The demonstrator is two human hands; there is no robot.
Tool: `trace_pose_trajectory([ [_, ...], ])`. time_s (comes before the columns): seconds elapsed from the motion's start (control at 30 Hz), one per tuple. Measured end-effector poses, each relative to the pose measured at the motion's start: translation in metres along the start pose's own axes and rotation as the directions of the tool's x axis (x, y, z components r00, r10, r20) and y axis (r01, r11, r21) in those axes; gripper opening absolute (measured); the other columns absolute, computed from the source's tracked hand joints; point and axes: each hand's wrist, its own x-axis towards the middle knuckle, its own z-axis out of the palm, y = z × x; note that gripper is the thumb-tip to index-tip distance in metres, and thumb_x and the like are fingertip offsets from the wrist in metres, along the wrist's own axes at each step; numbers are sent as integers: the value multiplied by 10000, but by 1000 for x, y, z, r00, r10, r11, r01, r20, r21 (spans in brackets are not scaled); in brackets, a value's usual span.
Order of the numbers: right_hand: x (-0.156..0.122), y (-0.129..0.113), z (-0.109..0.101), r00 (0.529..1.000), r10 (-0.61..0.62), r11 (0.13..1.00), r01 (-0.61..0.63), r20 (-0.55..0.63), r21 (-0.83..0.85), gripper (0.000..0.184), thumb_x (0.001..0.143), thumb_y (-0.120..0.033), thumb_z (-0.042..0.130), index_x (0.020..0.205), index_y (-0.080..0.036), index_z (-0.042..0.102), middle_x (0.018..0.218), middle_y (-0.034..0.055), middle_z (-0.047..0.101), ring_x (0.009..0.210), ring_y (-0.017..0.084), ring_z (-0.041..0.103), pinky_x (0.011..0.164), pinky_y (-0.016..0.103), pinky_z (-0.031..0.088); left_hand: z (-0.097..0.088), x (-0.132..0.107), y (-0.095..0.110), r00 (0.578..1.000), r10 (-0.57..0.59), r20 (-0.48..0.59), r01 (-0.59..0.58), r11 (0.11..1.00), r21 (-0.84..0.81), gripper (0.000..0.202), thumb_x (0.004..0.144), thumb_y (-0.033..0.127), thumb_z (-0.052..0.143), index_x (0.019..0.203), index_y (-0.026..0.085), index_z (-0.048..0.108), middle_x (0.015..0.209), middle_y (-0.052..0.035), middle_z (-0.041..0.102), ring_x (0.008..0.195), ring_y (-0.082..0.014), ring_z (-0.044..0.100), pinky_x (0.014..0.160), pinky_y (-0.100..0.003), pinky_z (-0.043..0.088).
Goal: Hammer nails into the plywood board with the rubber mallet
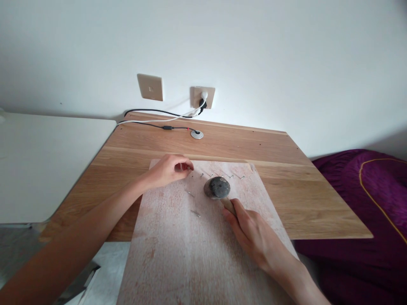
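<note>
The left hand (pixel 168 170) is over the board (pixel 178 254), close to its far left corner, with thumb and forefinger pressed together on a nail (pixel 188 168), of which only a small bright bit shows. A dark dot marks the board just nearer than these fingertips.

The right hand (pixel 252 233), over the right half of the board, is wrapped around the handle of a mallet (pixel 219 187). The mallet's dark, round head is above the far part of the board, midway between the left and right edges; whether it touches the board cannot be told.

Along the board's far edge, to the right of the left hand, runs a row of five small nails (pixel 242 177), the middle one just beyond the mallet head. How deep they sit cannot be told. Two loose nails (pixel 196 213) lie to the left of the mallet, one nearer the board's near edge than the other.

The board lies on a table (pixel 314 207) and juts past its near edge. By the table's far edge, cables (pixel 149 111) run from a socket (pixel 210 99); one dark cable enters a grommet (pixel 197 134). Beyond the table's right edge is purple cloth (pixel 365 199).
</note>
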Motion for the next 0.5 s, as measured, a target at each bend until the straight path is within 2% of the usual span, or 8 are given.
trace_pose_trajectory([
  [0.13,3,-3,-4,1000,3,1000,-3,2,26,280,1087,-288,298,1071,-199,563,665,40,658,572,230,654,526,331,468,-4,1,1,999,38,16,-38,999,-1,136,921,204,674,988,193,791,964,-47,753,843,-157,690,764,-275,519],
  [0.23,4,-3,-3,1000,2,1000,-2,-12,20,281,1092,-300,305,1080,-199,567,668,39,664,567,226,653,509,324,460,-3,1,4,998,45,40,-44,999,-29,155,925,185,662,1005,195,793,991,-51,771,891,-169,709,796,-283,534],
  [0.33,3,-1,-2,999,-19,1000,19,-32,1,290,1092,-297,301,1099,-194,572,681,47,671,577,231,654,514,329,471,-1,0,5,997,34,63,-32,999,-34,168,898,133,648,991,187,777,958,-34,783,863,-163,713,788,-282,532],
  [0.5,2,1,-1,999,-30,999,29,-27,-40,287,1097,-292,299,1103,-183,565,701,58,680,603,241,669,539,342,493,3,-2,6,1000,6,12,-6,1000,18,129,829,114,675,937,179,702,840,10,736,718,-122,645,682,-243,488],
])
